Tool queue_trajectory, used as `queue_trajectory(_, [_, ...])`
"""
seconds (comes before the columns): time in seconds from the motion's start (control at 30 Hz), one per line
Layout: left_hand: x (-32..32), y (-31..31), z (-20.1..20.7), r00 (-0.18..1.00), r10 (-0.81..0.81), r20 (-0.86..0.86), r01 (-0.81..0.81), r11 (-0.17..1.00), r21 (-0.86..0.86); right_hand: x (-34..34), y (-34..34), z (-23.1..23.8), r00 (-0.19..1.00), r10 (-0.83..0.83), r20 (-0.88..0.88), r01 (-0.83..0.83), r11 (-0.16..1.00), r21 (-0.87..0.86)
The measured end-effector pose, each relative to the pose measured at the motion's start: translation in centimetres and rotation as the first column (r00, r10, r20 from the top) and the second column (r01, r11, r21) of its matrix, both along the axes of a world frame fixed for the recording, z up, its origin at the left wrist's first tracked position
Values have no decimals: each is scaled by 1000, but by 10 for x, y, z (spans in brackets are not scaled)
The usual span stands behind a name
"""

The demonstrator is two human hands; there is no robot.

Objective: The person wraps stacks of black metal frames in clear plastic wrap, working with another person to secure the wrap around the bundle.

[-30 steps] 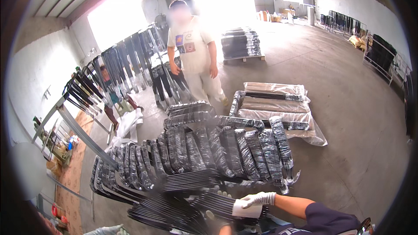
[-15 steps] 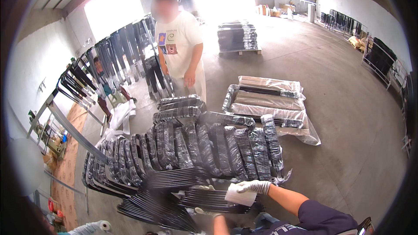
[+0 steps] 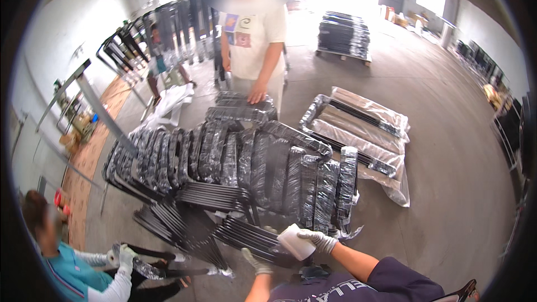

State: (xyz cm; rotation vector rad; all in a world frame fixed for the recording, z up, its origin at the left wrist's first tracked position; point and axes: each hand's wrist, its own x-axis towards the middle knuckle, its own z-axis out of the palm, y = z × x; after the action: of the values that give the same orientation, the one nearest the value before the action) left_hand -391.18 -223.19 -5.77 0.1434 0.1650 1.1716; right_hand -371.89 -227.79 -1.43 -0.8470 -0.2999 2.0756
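Note:
My right hand (image 3: pixel 318 240), in a pale knit glove with a striped cuff, grips a white roll of stretch film (image 3: pixel 296 242). The roll is tilted over the near end of a stack of black metal tube frames (image 3: pixel 246 239). Beside that same stack is my left hand (image 3: pixel 257 262), also gloved, its fingers apart and nothing in it. More bare black frames (image 3: pixel 179 234) fan out to the left, under another set of black tubes (image 3: pixel 215 197). Just beyond them stands a long row of film-wrapped black frames (image 3: pixel 260 170).
Across the row a person (image 3: pixel 254 39) has a hand on wrapped bundles (image 3: pixel 240 106). A worker in teal (image 3: pixel 72 271), lower left, handles a partly wrapped frame (image 3: pixel 146 268). A plastic-covered pallet load (image 3: pixel 358 140) lies at right; a wrapped stack (image 3: pixel 344 34) stands farther back.
The view has shifted, bringing the worker in teal into sight at lower left. The person opposite has put a hand on the wrapped bundles. The film roll stays in my right hand.

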Motion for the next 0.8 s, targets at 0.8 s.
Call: queue_trajectory(0.8, [25, -36, -1, 978, 193, 74, -189, 980, -54, 5, -11, -29, 998, -52, -40, 46, 989, -140])
